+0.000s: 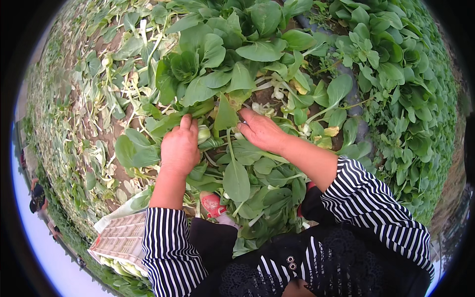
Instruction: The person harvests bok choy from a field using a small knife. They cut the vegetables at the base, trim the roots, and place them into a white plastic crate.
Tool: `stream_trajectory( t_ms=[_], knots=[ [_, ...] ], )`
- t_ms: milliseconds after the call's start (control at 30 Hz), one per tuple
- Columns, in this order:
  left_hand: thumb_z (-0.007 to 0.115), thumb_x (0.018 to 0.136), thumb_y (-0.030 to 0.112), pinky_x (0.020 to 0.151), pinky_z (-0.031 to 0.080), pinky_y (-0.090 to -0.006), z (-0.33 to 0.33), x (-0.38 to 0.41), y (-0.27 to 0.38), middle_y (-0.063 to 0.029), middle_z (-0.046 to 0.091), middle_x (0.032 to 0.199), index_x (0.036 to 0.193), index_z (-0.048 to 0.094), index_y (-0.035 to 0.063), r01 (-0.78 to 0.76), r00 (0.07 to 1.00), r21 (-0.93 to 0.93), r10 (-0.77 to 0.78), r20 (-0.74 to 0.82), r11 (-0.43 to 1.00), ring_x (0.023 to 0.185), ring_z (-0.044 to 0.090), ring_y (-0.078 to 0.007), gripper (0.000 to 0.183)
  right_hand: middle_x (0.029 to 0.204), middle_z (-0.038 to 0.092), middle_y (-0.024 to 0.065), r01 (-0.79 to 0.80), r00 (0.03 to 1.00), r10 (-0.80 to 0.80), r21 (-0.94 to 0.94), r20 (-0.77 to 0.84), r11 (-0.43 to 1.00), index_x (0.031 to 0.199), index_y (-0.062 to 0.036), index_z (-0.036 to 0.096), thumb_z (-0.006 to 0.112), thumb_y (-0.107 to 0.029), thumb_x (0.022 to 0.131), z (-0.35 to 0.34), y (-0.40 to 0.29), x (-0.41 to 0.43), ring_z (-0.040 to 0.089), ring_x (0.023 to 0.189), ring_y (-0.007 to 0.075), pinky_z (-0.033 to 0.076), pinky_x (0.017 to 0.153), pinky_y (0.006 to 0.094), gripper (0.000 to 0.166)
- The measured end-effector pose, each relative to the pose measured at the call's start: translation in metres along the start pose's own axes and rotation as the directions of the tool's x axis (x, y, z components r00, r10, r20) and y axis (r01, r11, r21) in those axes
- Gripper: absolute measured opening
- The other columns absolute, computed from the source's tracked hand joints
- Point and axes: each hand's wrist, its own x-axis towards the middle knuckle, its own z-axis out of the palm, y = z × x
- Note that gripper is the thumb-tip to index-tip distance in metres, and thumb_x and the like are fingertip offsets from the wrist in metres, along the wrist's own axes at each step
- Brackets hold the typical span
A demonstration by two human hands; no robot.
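My left hand (180, 146) is closed around a leafy bok choy plant (203, 134), whose pale stem base shows just right of my fingers. To its right, my right hand (259, 130) is bent with thumb and forefinger close together; a small shiny bit of something shows between them, too little to name. A single upright leaf (225, 114) stands between the two hands. Standing bok choy (207, 70) grows just beyond them. Loose leaves (236, 180) and cut stalks lie below my hands, around a red patterned shoe (212, 204).
A pale plastic crate (120, 234) with bok choy at its lower side is at the lower left. Trimmed, wilting leaves (111, 92) litter the soil on the left. A dark hose or film strip (354, 92) runs beside dense greens on the right. Another person (38, 196) is at the far left.
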Motion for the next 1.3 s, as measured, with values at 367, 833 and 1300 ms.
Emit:
stream_trajectory(
  t_ms=[367,833,1300],
  knots=[
    [0.064,0.067,0.004,0.072,0.053,-0.0369,-0.001,0.002,0.0,-0.0124,0.051,0.114,0.112,0.055,0.0022,0.004,1.0,0.06,-0.004,0.014,0.998,0.083,0.061,-0.0253,0.047,0.109,0.062,0.0182,-0.245,0.97,0.244,0.028,0.01,0.969,0.118,-0.0106,0.054,0.044,-0.032,0.092,0.02,0.003,0.036,0.059,0.099,0.0375,0.047,0.085,0.0452,0.035],
    [0.062,0.072,0.005,0.074,0.053,-0.0374,0.002,0.003,0.0,-0.0146,0.05,0.119,0.107,0.057,0.003,0.02,1.0,0.027,-0.019,-0.022,0.999,0.085,0.06,-0.0266,0.036,0.105,0.062,0.0215,-0.117,0.981,0.156,-0.3,0.112,0.947,0.121,-0.0114,0.052,0.045,-0.034,0.094,0.03,0.019,0.063,0.058,0.097,0.0381,0.046,0.084,0.0456,0.036],
    [0.061,0.069,0.003,0.076,0.05,-0.037,0.018,-0.001,-0.001,-0.0138,0.052,0.11,0.117,0.056,0.0045,0.043,0.999,0.001,-0.043,-0.029,0.999,0.09,0.059,-0.0273,0.048,0.095,0.062,0.0258,-0.064,0.992,0.089,-0.245,0.091,0.968,0.119,-0.0093,0.044,0.043,-0.032,0.096,0.038,0.021,0.062,0.06,0.087,0.0434,0.047,0.08,0.0484,0.032]
  ],
)
